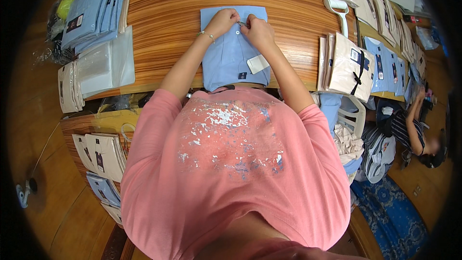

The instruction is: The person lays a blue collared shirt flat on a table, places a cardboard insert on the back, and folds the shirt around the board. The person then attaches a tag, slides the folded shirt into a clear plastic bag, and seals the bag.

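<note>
A folded light blue garment (224, 60) lies flat on the wooden table in front of me. It has a small white button, a dark label (242, 75) and a white hang tag (258, 64) near its lower right. My left hand (225, 21) is closed in a pinch over the garment's upper part, with a beaded bracelet on that wrist. Close beside it, my right hand (258, 31) is closed too, its fingertips at a small dark greyish thing just above the button. What either set of fingertips grips is too small to make out.
Packed blue garments (91, 14) and clear plastic sleeves (108, 67) stand at the left. To the right are a white lint roller (338, 12) and packed beige garments (349, 65). A white chair (353, 115) holds cloth. Another person (411, 127) sits at the far right.
</note>
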Tool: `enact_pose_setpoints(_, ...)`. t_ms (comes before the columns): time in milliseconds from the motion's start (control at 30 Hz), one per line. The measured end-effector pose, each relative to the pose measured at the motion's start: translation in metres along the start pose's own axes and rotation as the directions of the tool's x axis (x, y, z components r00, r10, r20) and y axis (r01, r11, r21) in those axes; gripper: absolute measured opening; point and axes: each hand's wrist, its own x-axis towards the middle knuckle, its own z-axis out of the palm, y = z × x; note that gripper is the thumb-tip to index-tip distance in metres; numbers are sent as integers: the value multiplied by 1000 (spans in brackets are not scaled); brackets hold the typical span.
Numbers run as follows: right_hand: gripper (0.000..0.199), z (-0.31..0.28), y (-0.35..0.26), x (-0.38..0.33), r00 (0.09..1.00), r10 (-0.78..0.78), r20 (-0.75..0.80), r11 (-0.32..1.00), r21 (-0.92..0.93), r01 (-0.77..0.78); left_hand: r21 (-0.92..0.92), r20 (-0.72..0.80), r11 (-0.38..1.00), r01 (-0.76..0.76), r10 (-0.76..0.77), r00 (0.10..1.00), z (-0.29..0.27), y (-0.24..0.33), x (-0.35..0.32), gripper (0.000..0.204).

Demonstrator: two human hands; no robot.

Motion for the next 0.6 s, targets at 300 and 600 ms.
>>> enact_pose_setpoints(300, 38, -6, 41, 10, 997, 64, -51, 987, 152, -55, -82, -409, 993, -83, 43, 911, -12, 0, -17, 24)
enact_pose_setpoints(600, 37, -42, 123, -26, 984, -30, -177, 999, 39, 37, 117, 363, 985, 127, -161, 918, -88, 23, -199, 29)
